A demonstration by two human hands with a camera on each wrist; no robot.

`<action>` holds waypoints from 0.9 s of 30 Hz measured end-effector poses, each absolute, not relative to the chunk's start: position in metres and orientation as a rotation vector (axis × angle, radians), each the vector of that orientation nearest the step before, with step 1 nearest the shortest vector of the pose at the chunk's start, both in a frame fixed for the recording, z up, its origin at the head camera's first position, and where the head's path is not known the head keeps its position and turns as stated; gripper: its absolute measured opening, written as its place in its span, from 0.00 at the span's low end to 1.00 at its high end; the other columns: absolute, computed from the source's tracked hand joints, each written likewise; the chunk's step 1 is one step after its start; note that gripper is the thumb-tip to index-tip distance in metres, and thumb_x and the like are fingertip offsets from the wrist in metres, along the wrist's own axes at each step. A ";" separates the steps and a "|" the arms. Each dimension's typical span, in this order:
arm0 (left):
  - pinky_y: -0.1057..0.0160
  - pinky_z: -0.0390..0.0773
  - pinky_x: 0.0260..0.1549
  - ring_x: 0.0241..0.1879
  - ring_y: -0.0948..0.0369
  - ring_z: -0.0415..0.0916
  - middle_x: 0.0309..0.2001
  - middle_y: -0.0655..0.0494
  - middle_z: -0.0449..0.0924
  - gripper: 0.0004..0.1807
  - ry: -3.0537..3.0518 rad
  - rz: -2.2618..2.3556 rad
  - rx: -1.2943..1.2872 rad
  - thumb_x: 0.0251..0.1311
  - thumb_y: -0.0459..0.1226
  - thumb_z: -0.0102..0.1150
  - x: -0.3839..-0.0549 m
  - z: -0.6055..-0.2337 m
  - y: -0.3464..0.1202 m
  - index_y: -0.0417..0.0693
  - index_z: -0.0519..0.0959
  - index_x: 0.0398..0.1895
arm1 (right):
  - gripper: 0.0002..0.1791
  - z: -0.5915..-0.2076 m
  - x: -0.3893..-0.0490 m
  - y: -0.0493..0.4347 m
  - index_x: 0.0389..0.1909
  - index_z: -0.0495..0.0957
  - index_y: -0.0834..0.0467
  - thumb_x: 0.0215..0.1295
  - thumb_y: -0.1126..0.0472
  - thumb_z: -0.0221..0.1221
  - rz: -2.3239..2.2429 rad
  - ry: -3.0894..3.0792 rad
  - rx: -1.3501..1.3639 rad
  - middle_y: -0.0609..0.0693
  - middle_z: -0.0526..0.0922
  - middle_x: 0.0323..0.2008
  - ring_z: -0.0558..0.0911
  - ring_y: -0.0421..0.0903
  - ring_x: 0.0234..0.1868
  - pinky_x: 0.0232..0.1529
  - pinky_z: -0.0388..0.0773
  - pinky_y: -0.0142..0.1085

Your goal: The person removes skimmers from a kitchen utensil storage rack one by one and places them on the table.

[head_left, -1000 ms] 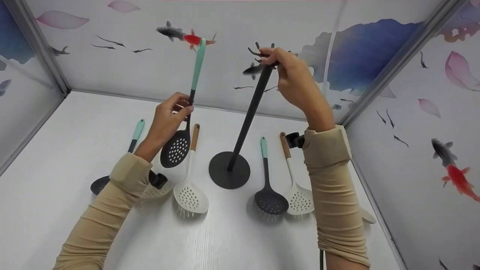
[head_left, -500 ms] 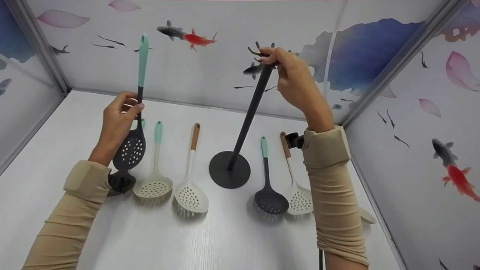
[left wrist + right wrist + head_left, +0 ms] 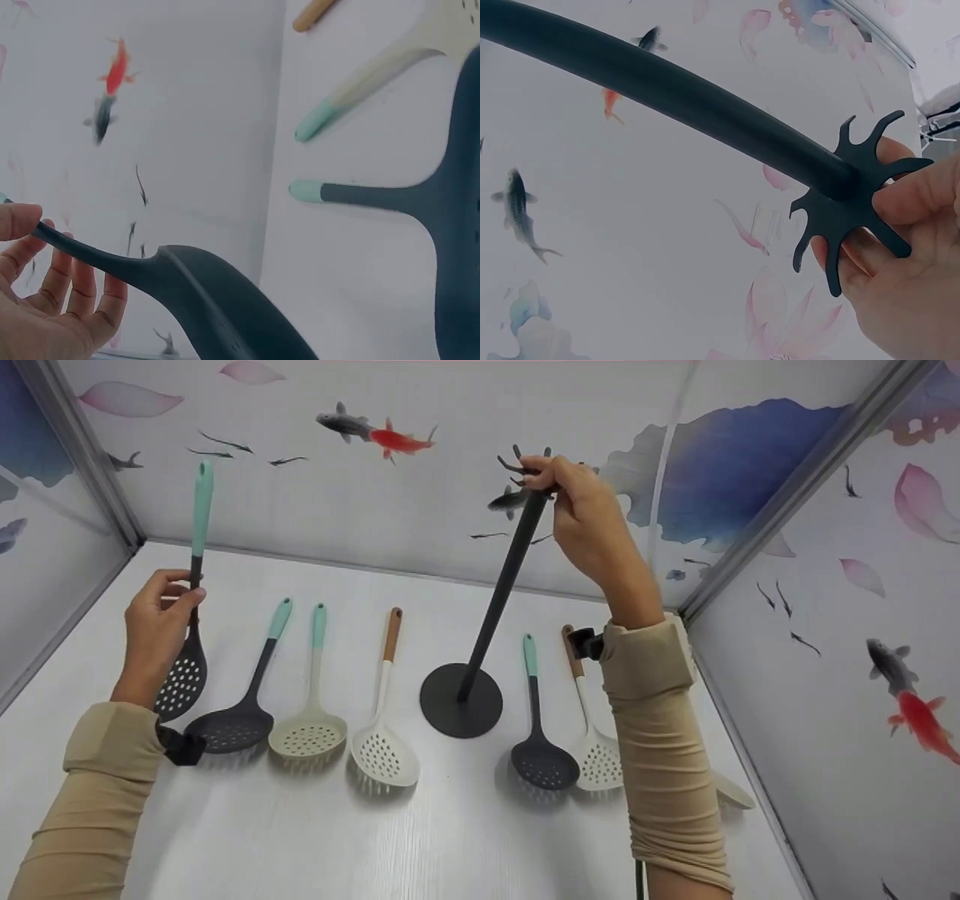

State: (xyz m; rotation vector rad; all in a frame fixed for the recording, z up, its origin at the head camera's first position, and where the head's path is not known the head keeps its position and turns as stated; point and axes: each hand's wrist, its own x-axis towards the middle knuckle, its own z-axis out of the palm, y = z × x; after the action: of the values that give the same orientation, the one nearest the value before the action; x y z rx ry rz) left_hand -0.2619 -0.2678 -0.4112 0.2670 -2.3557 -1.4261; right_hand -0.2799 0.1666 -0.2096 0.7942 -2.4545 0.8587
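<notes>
In the head view my left hand is at the far left, pinching a black skimmer by its neck between thumb and fingers. Its mint handle end points up and its holed bowl hangs low, partly behind the hand. The left wrist view shows the same skimmer from the side, thumb on top of the neck. My right hand grips the hooked top of a black utensil stand. Thumb and fingers pinch the ring of curved hooks in the right wrist view. The stand's round base is on the table.
Left of the base lie a black skimmer, a cream one and a white one with a brown handle. On the right are another black skimmer and a white one. Printed walls enclose the white table.
My left hand has carried the black skimmer leftward across the head view, past the cream and black skimmers, and slightly lower. My right hand stays on the stand's top.
</notes>
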 end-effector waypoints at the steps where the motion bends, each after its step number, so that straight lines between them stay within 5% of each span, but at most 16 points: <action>1: 0.79 0.70 0.35 0.37 0.72 0.69 0.38 0.68 0.67 0.21 -2.367 -1.414 0.289 0.66 0.47 0.47 -0.261 -0.415 -0.272 0.47 0.70 0.58 | 0.16 -0.210 -0.280 0.166 0.38 0.71 0.69 0.66 0.77 0.33 0.860 -2.455 0.789 0.52 0.76 0.58 0.73 0.51 0.57 0.58 0.67 0.40; 10: 0.74 0.67 0.33 0.34 0.73 0.64 0.37 0.68 0.66 0.24 -2.451 -1.366 0.449 0.66 0.47 0.46 -0.260 -0.447 -0.304 0.44 0.67 0.60 | 0.16 -0.211 -0.280 0.166 0.38 0.72 0.69 0.67 0.76 0.34 0.865 -2.426 0.791 0.52 0.77 0.57 0.74 0.51 0.56 0.55 0.68 0.40; 17: 0.70 0.66 0.35 0.34 0.74 0.63 0.49 0.46 0.72 0.26 -2.571 -1.316 0.551 0.68 0.46 0.42 -0.260 -0.479 -0.320 0.45 0.63 0.65 | 0.15 -0.211 -0.280 0.166 0.38 0.72 0.68 0.67 0.76 0.34 0.853 -2.436 0.776 0.51 0.77 0.57 0.73 0.51 0.56 0.55 0.68 0.40; 22: 0.67 0.66 0.34 0.45 0.55 0.72 0.54 0.35 0.72 0.23 -2.619 -1.327 0.619 0.66 0.39 0.42 -0.260 -0.500 -0.325 0.41 0.63 0.63 | 0.16 -0.211 -0.277 0.166 0.39 0.72 0.67 0.67 0.75 0.34 0.848 -2.447 0.759 0.49 0.76 0.58 0.73 0.50 0.54 0.53 0.67 0.41; 27: 0.63 0.67 0.37 0.54 0.41 0.66 0.58 0.29 0.67 0.22 -2.728 -1.380 0.594 0.63 0.35 0.40 -0.253 -0.513 -0.329 0.33 0.67 0.58 | 0.16 -0.211 -0.278 0.165 0.39 0.72 0.67 0.67 0.74 0.35 0.858 -2.460 0.741 0.48 0.76 0.58 0.73 0.49 0.54 0.51 0.67 0.40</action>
State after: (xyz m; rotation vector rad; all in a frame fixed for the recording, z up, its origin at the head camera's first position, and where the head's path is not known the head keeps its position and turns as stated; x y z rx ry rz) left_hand -0.2534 -0.3289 -0.5133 0.5937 -2.7275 -1.3798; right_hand -0.2781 0.1652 -0.2115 0.7410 -2.4595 0.8582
